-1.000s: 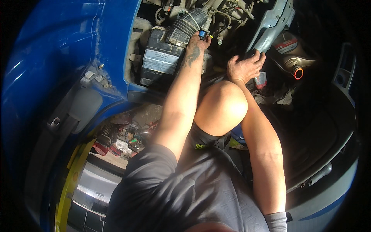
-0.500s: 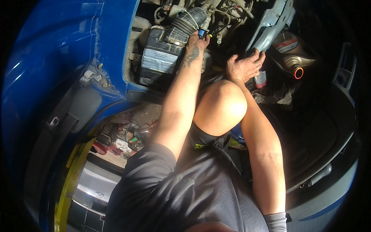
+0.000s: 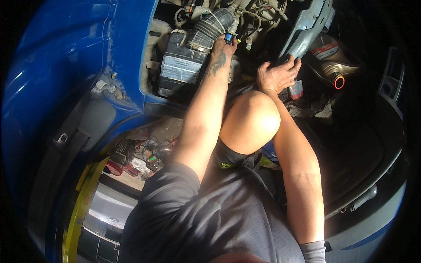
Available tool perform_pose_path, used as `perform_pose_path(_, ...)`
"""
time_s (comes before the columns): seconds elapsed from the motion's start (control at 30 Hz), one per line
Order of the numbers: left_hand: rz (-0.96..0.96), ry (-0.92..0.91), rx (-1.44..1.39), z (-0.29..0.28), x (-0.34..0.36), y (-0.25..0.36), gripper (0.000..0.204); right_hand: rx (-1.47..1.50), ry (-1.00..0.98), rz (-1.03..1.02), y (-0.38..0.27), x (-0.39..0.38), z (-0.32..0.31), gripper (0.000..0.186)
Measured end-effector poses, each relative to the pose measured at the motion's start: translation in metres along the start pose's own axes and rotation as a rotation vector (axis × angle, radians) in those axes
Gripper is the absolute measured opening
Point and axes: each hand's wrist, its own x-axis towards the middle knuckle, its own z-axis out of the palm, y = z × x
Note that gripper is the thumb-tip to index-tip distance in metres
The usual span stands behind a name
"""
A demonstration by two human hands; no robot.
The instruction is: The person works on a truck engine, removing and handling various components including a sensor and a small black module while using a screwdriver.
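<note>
My left hand [image 3: 224, 48] has its fingers closed around a small blue-and-black part [image 3: 229, 38] on a metal fitting, beside a ribbed black air hose [image 3: 209, 25]. A black box [image 3: 180, 68] with a pale label sits left of my wrist. My right hand [image 3: 276, 75] grips the lower end of a pale grey metal beam [image 3: 305, 33] with bent fingers; its palm is hidden. A red-and-clear packet [image 3: 294, 91] lies just below that hand.
A blue body panel [image 3: 52, 57] fills the left. A bronze jug [image 3: 329, 65] with an orange-ringed neck sits at right, above dark trim [image 3: 364, 144]. My bent knee [image 3: 250, 122] rises between my forearms. Cluttered cables and tools [image 3: 144, 158] lie lower left, beside a yellow edge [image 3: 83, 193].
My left hand has shifted very slightly upward with the blue part since a second ago. My right hand is nearly still, a touch higher on the beam.
</note>
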Motion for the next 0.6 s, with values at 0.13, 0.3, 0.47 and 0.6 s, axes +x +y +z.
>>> perform_pose_path(0.13, -0.011, 0.031, 0.000, 0.003, -0.007, -0.007, 0.016, -0.002, -0.001, 0.013, 0.004, 0.001, -0.001, 0.075)
perform_pose_path(0.3, -0.016, -0.054, -0.008, -0.002, 0.011, 0.010, 0.021, 0.016, -0.008, -0.002, -0.006, -0.002, -0.004, 0.075)
perform_pose_path(0.47, -0.103, -0.017, 0.037, -0.001, 0.004, 0.000, 0.023, 0.000, -0.003, 0.006, 0.002, 0.000, -0.001, 0.075)
perform_pose_path(0.6, 0.000, 0.017, -0.024, 0.001, 0.001, -0.001, 0.021, 0.008, 0.008, -0.006, 0.001, 0.001, -0.002, 0.075)
